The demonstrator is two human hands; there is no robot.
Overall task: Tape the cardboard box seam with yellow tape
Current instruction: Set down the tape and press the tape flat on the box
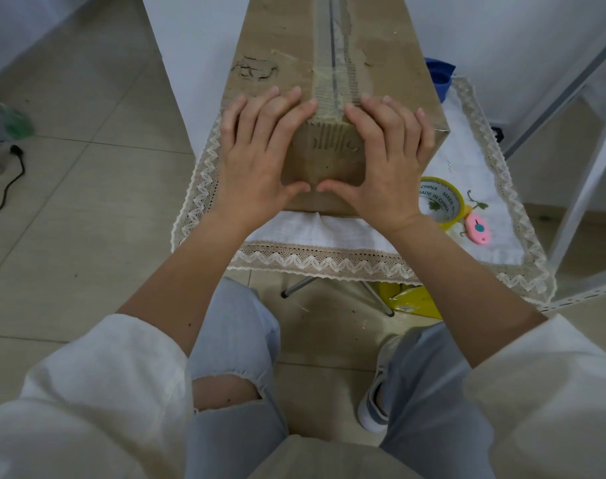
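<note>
Inspector: Box [324, 63] stands on the cloth [467, 216]. Left hand [256, 160] lies flat and spread over its near corner, left of the seam [333, 57], thumb on the front face; it presses rather than clasps.

Clerk: And the right?

Inspector: Right hand [387, 164], right of the seam, does likewise, fingers spread, nothing enclosed. Thumbs almost meet.

Clerk: Handling?

Inspector: Stiff board, scuffed surface, probably light. I would hold it by the corners, as now.

Clerk: Contents?

Inspector: Flaps closed; cannot tell. Tape [441, 200] lies right of the box, not held, knife [478, 229] touching it.
</note>
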